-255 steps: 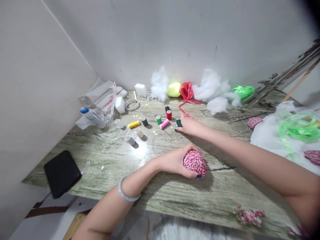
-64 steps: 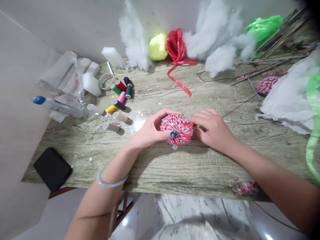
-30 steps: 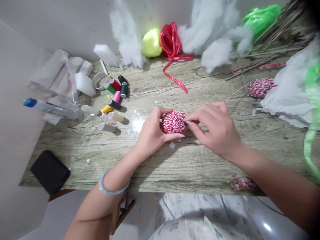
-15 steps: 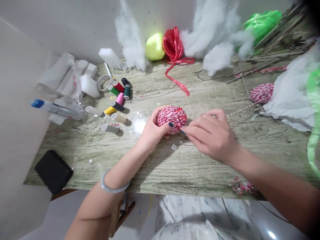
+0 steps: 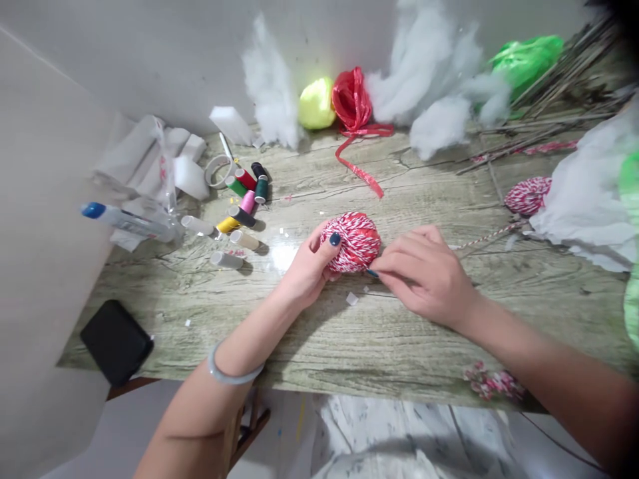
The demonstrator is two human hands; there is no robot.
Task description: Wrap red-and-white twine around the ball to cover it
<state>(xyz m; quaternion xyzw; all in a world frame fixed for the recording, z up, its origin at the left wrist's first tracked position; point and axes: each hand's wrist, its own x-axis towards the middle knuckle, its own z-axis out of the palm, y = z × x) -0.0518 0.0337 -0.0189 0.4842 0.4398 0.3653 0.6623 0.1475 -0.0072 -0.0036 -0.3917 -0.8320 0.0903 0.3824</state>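
Red-and-white yarn ball (image 5: pixel 354 243), in the left hand (image 5: pixel 312 269) and just above the middle of the bench (image 5: pixel 399 359). The bench is the largest thing here, its wood-grained top running back to the wall. Along that wall stand white fluff (image 5: pixel 419 73), a yellow bundle (image 5: pixel 317 106) and a red ribbon coil (image 5: pixel 352 100). Gauzy white cloth (image 5: pixel 582 219) lies at the far right, and a black case (image 5: pixel 117 342) rests near the left end.

Next in size, the hands. The left hand cups the ball from the left, its thumb over the upper face. The right hand (image 5: pixel 432 276) has its fingers drawn into a narrow pinch at the ball's lower right; I cannot tell what, if anything, lies between the tips.

Compared with half a second ago, the ball has been turned: its redder patch now fills more of the right side, towards the right hand. I judge that this brings a fresh side of the windings within the pinching fingers' reach.

Smaller again, a second yarn ball (image 5: pixel 528 195) sits against the cloth, and thread spools (image 5: pixel 261 189) cluster to the left, well apart from the hands. Thinnest is a twisted strand (image 5: pixel 492 234), running from beside the second ball to behind the right hand, where its end is hidden. Tiny white scraps (image 5: pixel 352 299) lie just below the held ball.
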